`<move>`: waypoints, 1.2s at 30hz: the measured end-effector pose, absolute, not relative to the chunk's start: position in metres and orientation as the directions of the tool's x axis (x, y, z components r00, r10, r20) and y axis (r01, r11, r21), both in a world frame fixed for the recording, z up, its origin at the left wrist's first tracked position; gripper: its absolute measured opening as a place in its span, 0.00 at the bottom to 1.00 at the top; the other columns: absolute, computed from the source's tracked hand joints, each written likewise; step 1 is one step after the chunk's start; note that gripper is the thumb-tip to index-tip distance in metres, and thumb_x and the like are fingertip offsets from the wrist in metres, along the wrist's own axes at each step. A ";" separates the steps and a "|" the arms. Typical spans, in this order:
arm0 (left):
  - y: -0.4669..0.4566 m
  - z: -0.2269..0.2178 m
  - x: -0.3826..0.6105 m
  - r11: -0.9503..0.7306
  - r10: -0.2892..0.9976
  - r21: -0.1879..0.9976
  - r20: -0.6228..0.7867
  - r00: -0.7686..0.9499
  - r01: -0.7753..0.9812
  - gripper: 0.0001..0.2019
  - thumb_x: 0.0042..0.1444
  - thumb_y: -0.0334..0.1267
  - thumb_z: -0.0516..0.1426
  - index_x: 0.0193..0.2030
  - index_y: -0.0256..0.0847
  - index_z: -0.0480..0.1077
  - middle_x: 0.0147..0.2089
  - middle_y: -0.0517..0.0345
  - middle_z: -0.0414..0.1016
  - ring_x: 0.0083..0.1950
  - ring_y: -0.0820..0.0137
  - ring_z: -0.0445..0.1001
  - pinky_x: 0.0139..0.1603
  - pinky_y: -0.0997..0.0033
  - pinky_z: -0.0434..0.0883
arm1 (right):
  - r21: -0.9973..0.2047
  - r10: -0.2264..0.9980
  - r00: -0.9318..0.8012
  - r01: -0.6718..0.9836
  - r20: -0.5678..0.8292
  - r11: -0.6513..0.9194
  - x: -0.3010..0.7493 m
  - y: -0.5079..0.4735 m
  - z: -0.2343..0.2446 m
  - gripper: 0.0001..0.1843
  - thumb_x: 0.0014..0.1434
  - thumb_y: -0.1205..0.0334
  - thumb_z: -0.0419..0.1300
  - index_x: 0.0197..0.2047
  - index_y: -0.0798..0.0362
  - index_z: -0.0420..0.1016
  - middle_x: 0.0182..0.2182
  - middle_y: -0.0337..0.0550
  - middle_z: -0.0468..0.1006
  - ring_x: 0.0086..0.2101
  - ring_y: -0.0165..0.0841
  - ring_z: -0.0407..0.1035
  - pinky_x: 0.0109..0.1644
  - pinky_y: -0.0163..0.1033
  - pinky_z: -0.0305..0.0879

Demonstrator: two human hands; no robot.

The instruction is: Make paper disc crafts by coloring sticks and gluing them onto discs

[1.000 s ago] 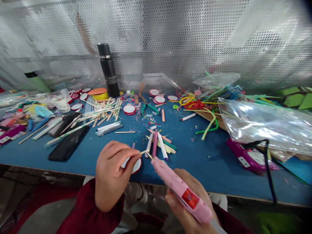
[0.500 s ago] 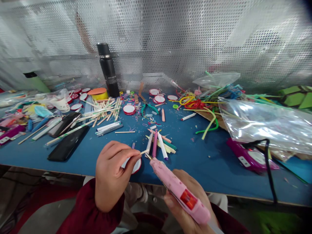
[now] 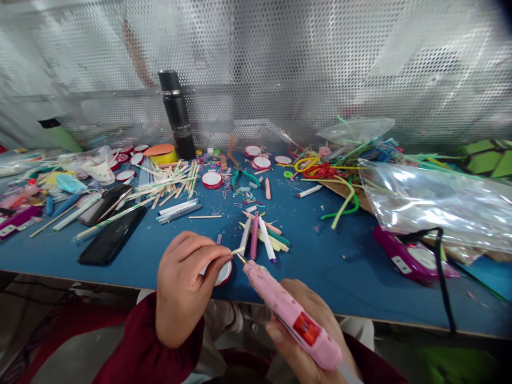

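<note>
Between thumb and fingertips, my left hand (image 3: 188, 282) pinches a short pale wooden stick (image 3: 237, 250). My right hand (image 3: 308, 320) is wrapped round a pink hot glue gun (image 3: 286, 304) with an orange-red patch on its side. The gun's metal nozzle (image 3: 241, 257) points up and left and meets or nearly meets the stick's end; I cannot tell whether they touch. Partly hidden behind my left fingers, a white round lid with a red rim (image 3: 224, 273) lies on the table. Just beyond the nozzle is a cluster of markers (image 3: 254, 237).
On the blue table (image 3: 328, 272), a pile of wooden sticks (image 3: 172, 181), a dark phone (image 3: 112, 234) and a tall black bottle (image 3: 178, 114) stand or lie to the left. Green-handled pliers (image 3: 244, 178) are at centre back. A purple power strip (image 3: 412, 253) and clear plastic bag (image 3: 436, 202) lie right.
The glue gun has shifted slightly to the left, its nozzle moving along the stick toward my left fingertips. My left hand stays almost still, with the stick still pinched.
</note>
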State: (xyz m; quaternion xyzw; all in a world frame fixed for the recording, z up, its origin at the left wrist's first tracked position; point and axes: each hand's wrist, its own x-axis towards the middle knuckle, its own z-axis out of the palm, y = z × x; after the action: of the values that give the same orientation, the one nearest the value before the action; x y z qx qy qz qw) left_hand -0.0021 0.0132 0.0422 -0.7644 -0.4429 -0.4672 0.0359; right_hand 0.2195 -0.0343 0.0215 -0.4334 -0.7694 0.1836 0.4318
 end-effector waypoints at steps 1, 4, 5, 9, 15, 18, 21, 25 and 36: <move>0.013 0.042 -0.002 -0.606 0.644 0.359 0.746 0.172 0.710 0.03 0.61 0.30 0.65 0.38 0.42 0.81 0.36 0.57 0.82 0.38 0.69 0.75 0.43 0.67 0.71 | -0.652 0.824 -0.249 0.514 0.509 0.558 0.220 -0.034 0.023 0.13 0.68 0.54 0.59 0.33 0.50 0.72 0.27 0.39 0.73 0.28 0.32 0.72 0.32 0.38 0.73; 0.013 0.042 -0.003 -0.604 0.639 0.354 0.751 0.168 0.714 0.03 0.60 0.29 0.65 0.38 0.42 0.81 0.36 0.57 0.81 0.39 0.69 0.75 0.43 0.67 0.71 | -0.636 0.821 -0.242 0.533 0.517 0.558 0.221 -0.034 0.023 0.14 0.68 0.52 0.58 0.32 0.50 0.71 0.27 0.40 0.74 0.28 0.33 0.73 0.34 0.39 0.75; 0.013 0.042 -0.003 -0.603 0.637 0.351 0.753 0.167 0.717 0.04 0.60 0.29 0.65 0.38 0.41 0.81 0.36 0.57 0.81 0.39 0.69 0.75 0.43 0.67 0.71 | -0.629 0.818 -0.230 0.542 0.527 0.558 0.221 -0.035 0.022 0.14 0.69 0.51 0.58 0.33 0.50 0.72 0.27 0.40 0.75 0.29 0.33 0.73 0.36 0.39 0.76; 0.013 0.042 -0.002 -0.599 0.631 0.346 0.759 0.159 0.722 0.04 0.60 0.29 0.65 0.38 0.41 0.81 0.36 0.57 0.81 0.38 0.69 0.75 0.43 0.67 0.71 | -0.613 0.811 -0.224 0.555 0.541 0.562 0.220 -0.035 0.020 0.15 0.69 0.49 0.58 0.35 0.50 0.73 0.28 0.41 0.75 0.30 0.34 0.74 0.36 0.40 0.76; 0.013 0.042 -0.002 -0.592 0.639 0.353 0.753 0.156 0.725 0.04 0.61 0.30 0.65 0.37 0.42 0.81 0.36 0.57 0.82 0.38 0.69 0.75 0.43 0.66 0.72 | -0.632 0.823 -0.247 0.541 0.511 0.555 0.220 -0.034 0.020 0.14 0.69 0.51 0.58 0.34 0.51 0.73 0.28 0.40 0.74 0.28 0.33 0.73 0.34 0.39 0.75; 0.013 0.041 -0.002 -0.591 0.639 0.354 0.754 0.153 0.725 0.04 0.61 0.30 0.65 0.37 0.42 0.81 0.36 0.57 0.82 0.38 0.69 0.75 0.43 0.66 0.72 | -0.638 0.824 -0.250 0.533 0.509 0.556 0.219 -0.034 0.019 0.14 0.68 0.51 0.59 0.35 0.51 0.74 0.28 0.40 0.74 0.29 0.34 0.73 0.34 0.39 0.75; 0.013 0.041 -0.003 -0.590 0.639 0.355 0.754 0.151 0.725 0.04 0.61 0.30 0.65 0.37 0.42 0.81 0.36 0.57 0.82 0.38 0.69 0.75 0.43 0.66 0.72 | -0.644 0.831 -0.262 0.534 0.491 0.549 0.220 -0.034 0.016 0.14 0.68 0.52 0.59 0.34 0.50 0.73 0.27 0.40 0.73 0.28 0.34 0.72 0.33 0.40 0.75; 0.013 0.042 -0.003 -0.585 0.640 0.356 0.754 0.147 0.729 0.04 0.61 0.30 0.65 0.37 0.42 0.81 0.36 0.57 0.82 0.38 0.69 0.75 0.43 0.66 0.72 | -0.626 0.823 -0.249 0.548 0.511 0.555 0.223 -0.035 0.012 0.11 0.67 0.52 0.61 0.40 0.50 0.77 0.32 0.44 0.77 0.31 0.36 0.75 0.36 0.41 0.78; 0.014 0.042 -0.003 -0.581 0.643 0.358 0.752 0.144 0.731 0.03 0.60 0.30 0.65 0.36 0.42 0.81 0.36 0.56 0.82 0.38 0.69 0.75 0.43 0.66 0.72 | -0.640 0.820 -0.244 0.526 0.517 0.560 0.218 -0.033 0.020 0.16 0.69 0.49 0.58 0.34 0.51 0.73 0.27 0.40 0.74 0.28 0.33 0.72 0.33 0.39 0.74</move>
State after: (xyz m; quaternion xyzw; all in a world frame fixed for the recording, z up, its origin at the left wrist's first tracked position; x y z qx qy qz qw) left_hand -0.0031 0.0138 0.0417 -0.7547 -0.4552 -0.4701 0.0465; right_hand 0.2181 -0.0335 0.0198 -0.4370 -0.7700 0.1703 0.4326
